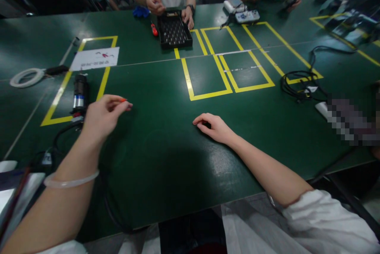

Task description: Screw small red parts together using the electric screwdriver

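Note:
My left hand (102, 113) is raised over the left side of the green table, thumb and fingers closed in a pinch. A small spot of orange-red shows at its fingertips; whether this is a held piece cannot be made out. Beside that hand lies a black and silver cylindrical tool (79, 97) with a cable, partly covered by the wrist. My right hand (214, 127) rests on the tabletop near the middle, its fingers loosely curled with thumb and forefinger close together. Nothing shows in it.
Yellow tape outlines (210, 96) mark the green table (160, 139). Across it a person handles a black tray (175, 34) beside a red-handled tool (154, 29). A paper sign (95, 58) and a white tape ring (26, 77) lie left; coiled black cable (299, 85) lies right.

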A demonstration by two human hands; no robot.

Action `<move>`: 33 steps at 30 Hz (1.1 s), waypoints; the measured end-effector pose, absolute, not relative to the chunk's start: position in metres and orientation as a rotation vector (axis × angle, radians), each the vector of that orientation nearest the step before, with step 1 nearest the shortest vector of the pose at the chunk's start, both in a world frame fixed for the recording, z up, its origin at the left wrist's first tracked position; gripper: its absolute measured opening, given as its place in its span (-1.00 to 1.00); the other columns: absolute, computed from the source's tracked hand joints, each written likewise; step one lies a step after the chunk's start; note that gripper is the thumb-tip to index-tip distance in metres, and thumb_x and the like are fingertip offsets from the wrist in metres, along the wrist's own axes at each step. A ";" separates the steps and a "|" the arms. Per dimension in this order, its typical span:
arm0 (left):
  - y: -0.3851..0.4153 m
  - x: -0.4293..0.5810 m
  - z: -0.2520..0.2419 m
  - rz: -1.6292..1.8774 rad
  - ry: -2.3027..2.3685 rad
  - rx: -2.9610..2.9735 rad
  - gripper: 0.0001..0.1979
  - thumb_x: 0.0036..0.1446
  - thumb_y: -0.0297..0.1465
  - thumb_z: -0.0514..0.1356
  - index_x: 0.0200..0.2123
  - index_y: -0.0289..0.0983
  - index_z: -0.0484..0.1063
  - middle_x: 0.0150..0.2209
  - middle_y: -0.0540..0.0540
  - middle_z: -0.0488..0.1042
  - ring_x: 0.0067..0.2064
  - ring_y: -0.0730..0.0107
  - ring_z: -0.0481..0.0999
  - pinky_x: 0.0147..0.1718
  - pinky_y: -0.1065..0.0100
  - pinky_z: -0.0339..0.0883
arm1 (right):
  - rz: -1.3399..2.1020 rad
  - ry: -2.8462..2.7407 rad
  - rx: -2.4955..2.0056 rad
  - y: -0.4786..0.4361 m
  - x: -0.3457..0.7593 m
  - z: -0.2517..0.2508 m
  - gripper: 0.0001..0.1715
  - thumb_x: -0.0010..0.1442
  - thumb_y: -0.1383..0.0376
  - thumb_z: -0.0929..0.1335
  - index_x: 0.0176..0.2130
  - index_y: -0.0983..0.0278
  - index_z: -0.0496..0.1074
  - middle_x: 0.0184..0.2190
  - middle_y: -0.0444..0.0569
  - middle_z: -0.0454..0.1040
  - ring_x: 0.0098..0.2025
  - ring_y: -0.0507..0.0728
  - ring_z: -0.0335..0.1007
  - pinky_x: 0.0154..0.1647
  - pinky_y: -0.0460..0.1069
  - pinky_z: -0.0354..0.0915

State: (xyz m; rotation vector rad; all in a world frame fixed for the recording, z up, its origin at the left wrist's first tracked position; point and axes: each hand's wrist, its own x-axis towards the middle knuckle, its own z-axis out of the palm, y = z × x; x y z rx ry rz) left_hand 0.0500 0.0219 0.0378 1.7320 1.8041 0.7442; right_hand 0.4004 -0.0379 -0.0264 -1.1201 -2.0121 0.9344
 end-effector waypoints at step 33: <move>-0.019 0.175 -0.013 0.434 0.890 1.303 -0.64 0.14 -0.19 0.29 -0.12 -0.31 0.37 -0.28 -0.08 0.48 -0.29 0.43 0.46 -0.28 0.35 0.36 | 1.233 -1.704 -1.036 -0.043 0.392 -0.030 -0.80 0.18 0.28 0.43 -0.19 0.26 0.39 -0.37 -0.12 0.50 -0.38 0.01 0.41 -0.33 -0.06 0.35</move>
